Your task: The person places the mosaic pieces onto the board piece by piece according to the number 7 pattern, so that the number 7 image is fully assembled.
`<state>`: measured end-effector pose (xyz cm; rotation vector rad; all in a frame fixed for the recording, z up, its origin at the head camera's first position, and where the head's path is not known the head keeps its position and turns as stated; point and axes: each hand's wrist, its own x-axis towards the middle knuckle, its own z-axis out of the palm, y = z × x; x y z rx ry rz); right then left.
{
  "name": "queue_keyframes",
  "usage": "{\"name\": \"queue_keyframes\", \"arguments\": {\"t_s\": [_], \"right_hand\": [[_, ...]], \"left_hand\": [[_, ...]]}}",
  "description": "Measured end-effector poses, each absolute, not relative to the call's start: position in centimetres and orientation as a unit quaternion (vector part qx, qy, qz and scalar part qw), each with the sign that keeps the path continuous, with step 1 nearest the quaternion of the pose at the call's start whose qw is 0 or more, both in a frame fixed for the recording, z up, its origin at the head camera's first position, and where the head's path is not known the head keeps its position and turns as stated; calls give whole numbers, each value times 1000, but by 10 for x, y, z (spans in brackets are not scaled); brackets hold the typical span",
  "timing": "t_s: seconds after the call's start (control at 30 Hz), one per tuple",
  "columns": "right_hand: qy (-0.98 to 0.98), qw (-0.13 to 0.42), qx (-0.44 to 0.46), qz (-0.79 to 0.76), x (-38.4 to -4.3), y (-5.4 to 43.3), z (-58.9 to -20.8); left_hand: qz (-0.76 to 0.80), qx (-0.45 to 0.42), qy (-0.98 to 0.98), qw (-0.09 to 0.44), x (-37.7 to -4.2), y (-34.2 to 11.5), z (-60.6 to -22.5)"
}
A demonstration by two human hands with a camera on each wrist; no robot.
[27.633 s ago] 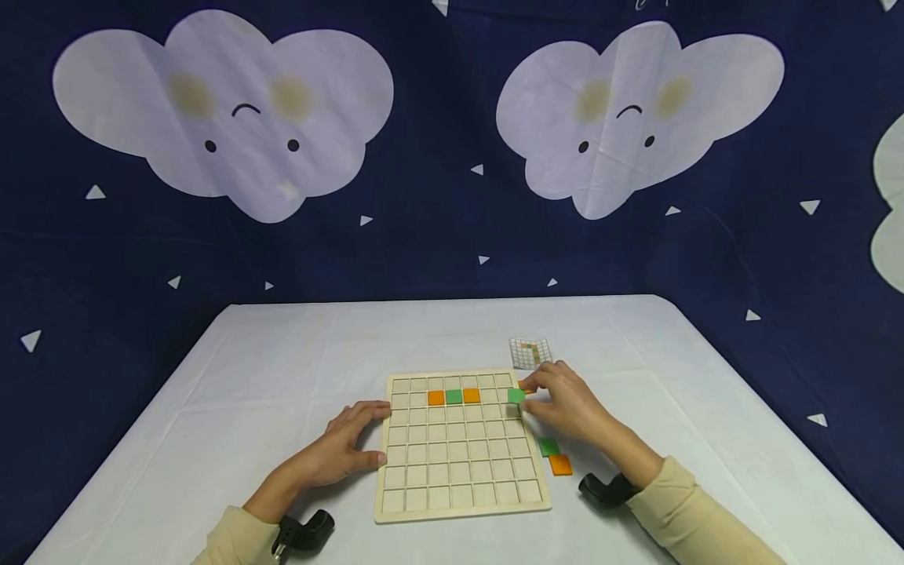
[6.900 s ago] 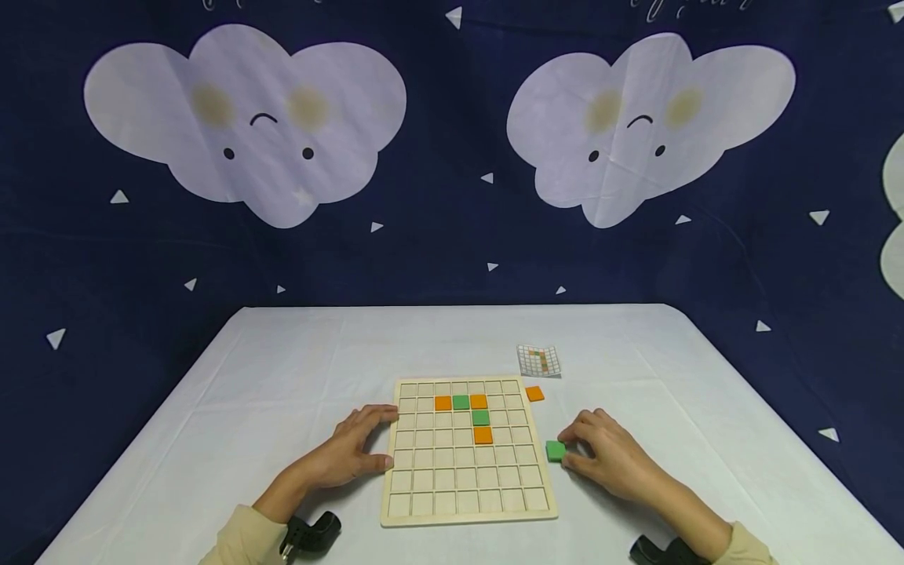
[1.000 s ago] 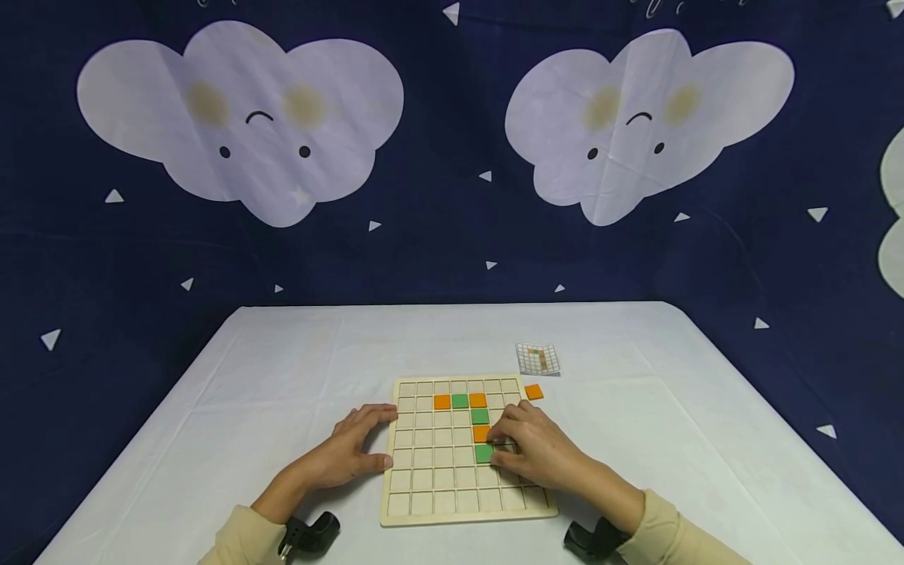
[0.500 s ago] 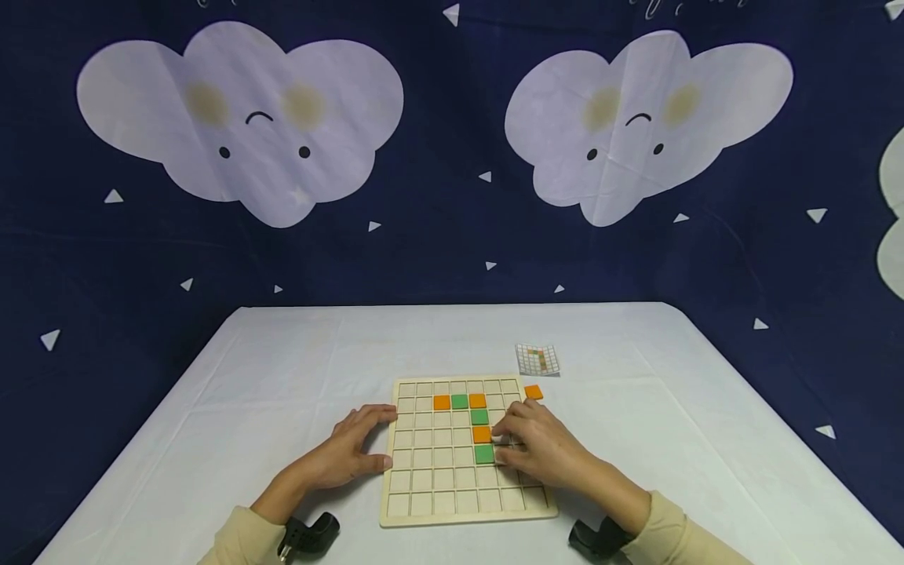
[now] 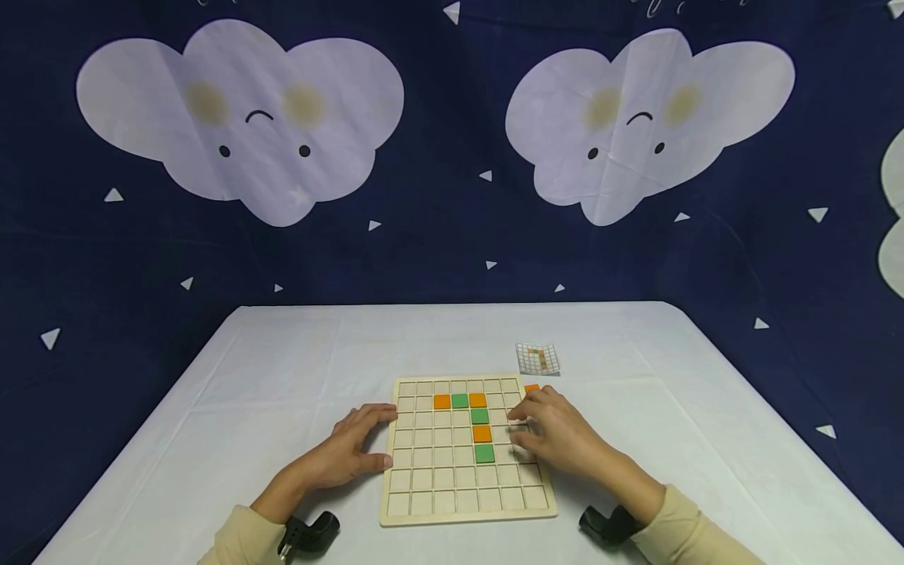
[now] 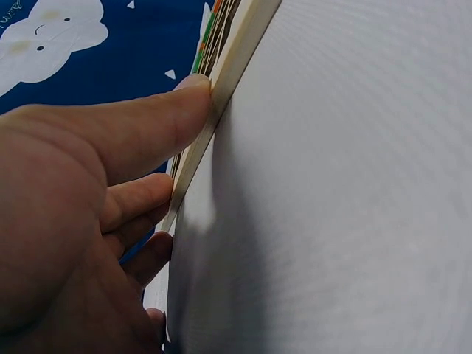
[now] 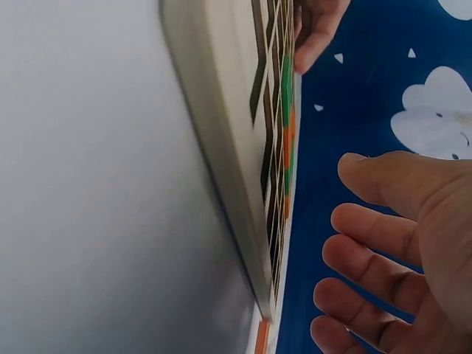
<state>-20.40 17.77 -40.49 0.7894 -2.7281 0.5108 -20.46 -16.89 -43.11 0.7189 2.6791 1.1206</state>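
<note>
A pale wooden grid board (image 5: 432,477) lies flat on the table. Orange and green square tiles fill several of its cells: a short row near the top, then a column running down from the row's right end to a green tile (image 5: 484,453). My left hand (image 5: 346,449) rests at the board's left edge, thumb and fingertips touching the frame. Over the board's right side hovers my right hand (image 5: 561,433), fingers loosely bent, nothing between them; the right wrist view shows its fingers (image 7: 361,254) apart from the board. It partly covers a loose orange tile (image 5: 532,388).
A small card (image 5: 537,359) printed with a coloured grid pattern lies beyond the board's top right corner. White cloth covers the table (image 5: 282,353). Behind it hangs a dark blue curtain (image 5: 452,235) with clouds.
Since the earliest frame, green and orange tiles have formed the column. The last green tile, pinched beside the board earlier, now sits in a cell; my right hand has released it and moved right.
</note>
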Motion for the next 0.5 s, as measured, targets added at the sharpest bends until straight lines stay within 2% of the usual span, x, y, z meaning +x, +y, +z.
{"name": "queue_keyframes", "arguments": {"t_s": [0.5], "right_hand": [[-944,140,237,184,-216,194,-405]], "left_hand": [[376,240,892,77,-204,-169,-430]]}}
